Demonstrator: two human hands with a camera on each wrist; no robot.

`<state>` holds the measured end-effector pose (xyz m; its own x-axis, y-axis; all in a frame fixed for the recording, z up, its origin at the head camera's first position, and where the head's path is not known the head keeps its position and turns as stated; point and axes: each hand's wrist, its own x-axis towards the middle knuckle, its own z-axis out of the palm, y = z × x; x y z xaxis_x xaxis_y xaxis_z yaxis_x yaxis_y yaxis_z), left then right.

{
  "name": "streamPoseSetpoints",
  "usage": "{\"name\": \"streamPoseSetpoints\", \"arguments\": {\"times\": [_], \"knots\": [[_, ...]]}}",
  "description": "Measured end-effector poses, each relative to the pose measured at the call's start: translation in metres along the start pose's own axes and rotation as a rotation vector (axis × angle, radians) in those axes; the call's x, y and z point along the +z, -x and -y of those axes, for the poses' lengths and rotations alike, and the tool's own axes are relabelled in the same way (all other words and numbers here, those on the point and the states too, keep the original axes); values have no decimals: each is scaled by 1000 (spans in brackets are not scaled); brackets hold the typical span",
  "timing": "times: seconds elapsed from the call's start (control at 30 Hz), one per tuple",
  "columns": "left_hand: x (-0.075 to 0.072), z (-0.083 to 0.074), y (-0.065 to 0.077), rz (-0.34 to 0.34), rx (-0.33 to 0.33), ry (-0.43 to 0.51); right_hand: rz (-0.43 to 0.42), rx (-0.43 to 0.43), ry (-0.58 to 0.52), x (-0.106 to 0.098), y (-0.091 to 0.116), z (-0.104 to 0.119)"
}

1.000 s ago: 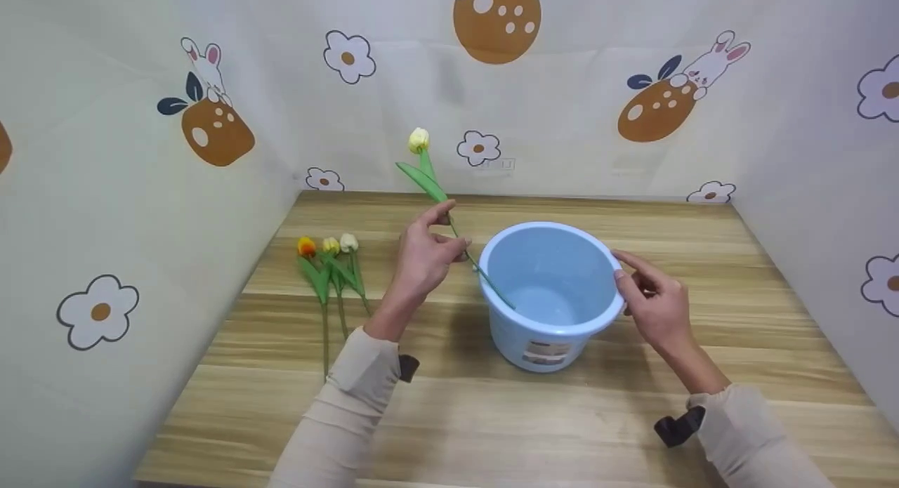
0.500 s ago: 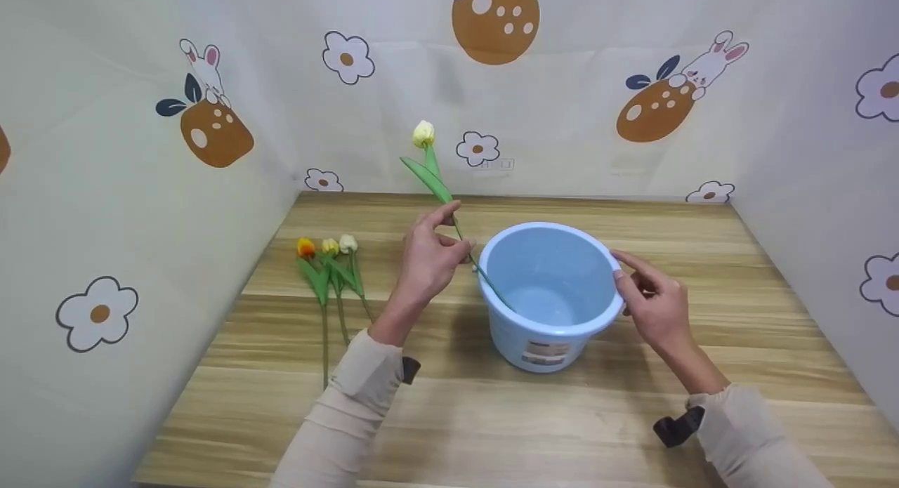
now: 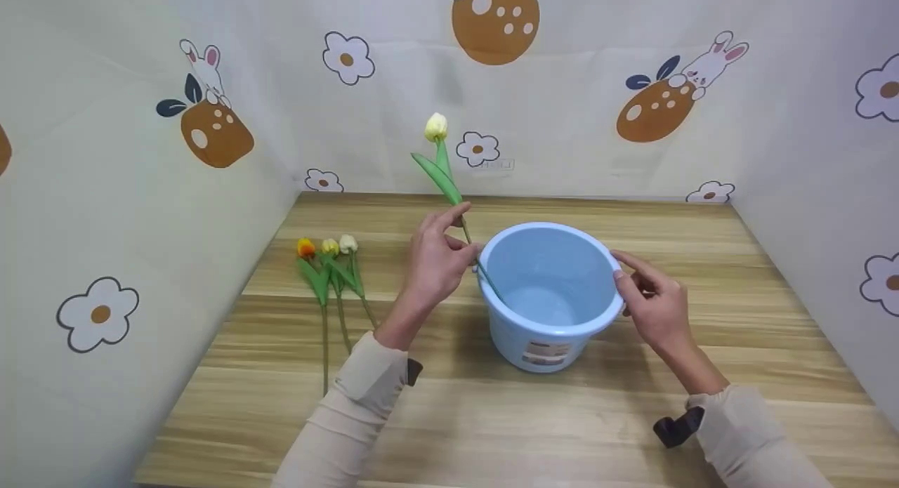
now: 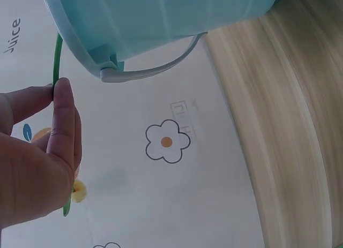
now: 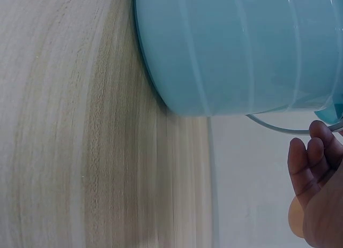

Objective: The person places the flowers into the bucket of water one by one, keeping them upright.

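Note:
My left hand (image 3: 437,263) pinches the green stem of a pale yellow tulip (image 3: 436,128) between thumb and fingers. The bloom leans up and left, while the stem's lower end is inside a light blue bucket (image 3: 507,340), past its left rim. My right hand (image 3: 660,309) holds the bucket's right rim, thumb on top of it. The bucket stands upright on the wooden table. In the left wrist view the stem (image 4: 57,58) passes behind the bucket's rim, and the bucket's handle (image 4: 155,70) hangs along its side. The right wrist view shows curled fingers beside the handle (image 5: 278,129).
Left of the bucket, three tulips lie on the table (image 3: 449,432): an orange one (image 3: 305,248), a yellow one (image 3: 330,247) and a white one (image 3: 349,244). My left forearm partly covers their stems. Patterned cloth walls (image 3: 562,116) enclose the table at the back and sides.
My left hand has moved slightly right with the tulip. Its bloom has risen a little and the stem stands steeper. The right hand and bucket have stayed in place.

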<state>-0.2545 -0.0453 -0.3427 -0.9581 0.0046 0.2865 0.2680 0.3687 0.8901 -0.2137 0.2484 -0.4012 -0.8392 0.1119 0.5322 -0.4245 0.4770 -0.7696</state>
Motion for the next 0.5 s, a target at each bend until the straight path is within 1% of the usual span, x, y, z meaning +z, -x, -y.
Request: {"name": "streamPoseSetpoints", "arguments": {"times": [0.1,0.27,0.5], "knots": [[2,-1,1,-1,11,-24,-1,-2,-7,0,0,-1],[4,-2,2,20,4,-34,-3,3,-3,0,0,-1],[8,-4,4,32,-2,-64,-2,10,-5,0,0,-1]]}}
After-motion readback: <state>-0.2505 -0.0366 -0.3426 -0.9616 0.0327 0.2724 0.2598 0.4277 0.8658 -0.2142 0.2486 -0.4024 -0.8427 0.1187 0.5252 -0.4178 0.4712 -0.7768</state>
